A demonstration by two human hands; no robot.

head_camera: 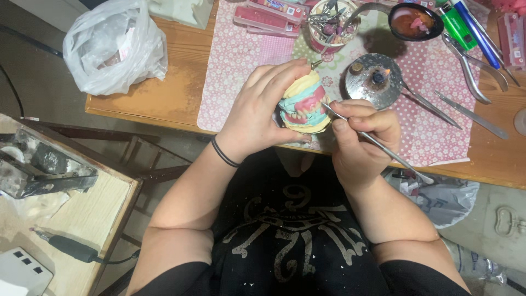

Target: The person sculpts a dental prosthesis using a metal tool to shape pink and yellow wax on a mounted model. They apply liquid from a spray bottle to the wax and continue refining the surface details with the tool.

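Dental model (304, 104), a pale yellow, teal and pink cast with rows of teeth, sits in the air just above the near edge of the wooden table (159, 93), over the pink dotted mat (235, 60). Far to the left on the table lies a white plastic bag (112, 46). The left hand (260, 109), with a black band at the wrist, wraps the model from the left, its fingers (285, 74) curled over the top and the thumb pressed under the front, grasping it firmly. To the right, the right hand (364, 137) pinches a thin metal tool (372, 140) like a pen, fingers clenched on the shaft; the tip touches the teeth on the model's right side. Beyond the hands stand a cup of instruments (329, 24) and a round metal dish (375, 79) with a small flame. Farther right lie pliers (474, 71) and a green lighter (457, 27).
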